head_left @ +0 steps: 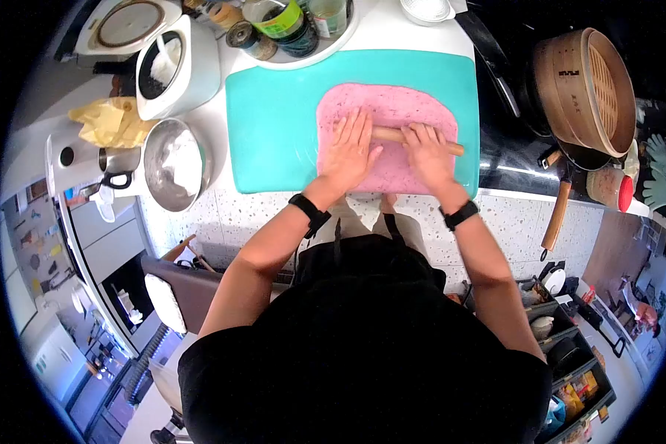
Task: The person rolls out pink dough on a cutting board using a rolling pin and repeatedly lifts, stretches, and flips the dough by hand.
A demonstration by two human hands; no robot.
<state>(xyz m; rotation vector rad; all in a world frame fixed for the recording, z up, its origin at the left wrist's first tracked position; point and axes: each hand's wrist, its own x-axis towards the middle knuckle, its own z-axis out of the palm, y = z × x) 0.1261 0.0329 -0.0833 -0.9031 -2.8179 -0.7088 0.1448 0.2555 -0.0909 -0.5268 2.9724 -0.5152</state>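
Observation:
A sheet of pink dough (387, 100) with dark specks lies rolled flat on a turquoise mat (270, 126). Across it rests a wooden rolling pin (389, 134), its left end hidden beneath my left hand (350, 148). That hand lies flat, fingers stretched forward over the pin and the dough. My right hand (428, 153) presses on the pin near its right end, fingers laid over the top and slightly apart. The pin's tip pokes out to the right of it. Each wrist wears a black band.
Left of the mat stand a metal bowl (155, 166) with white powder and a rice cooker (205, 63). Jars sit on a round white tray (340, 46) behind. At right are a bamboo steamer (566, 89), a wooden-handled pan (559, 211) and a red-lidded jar (603, 186).

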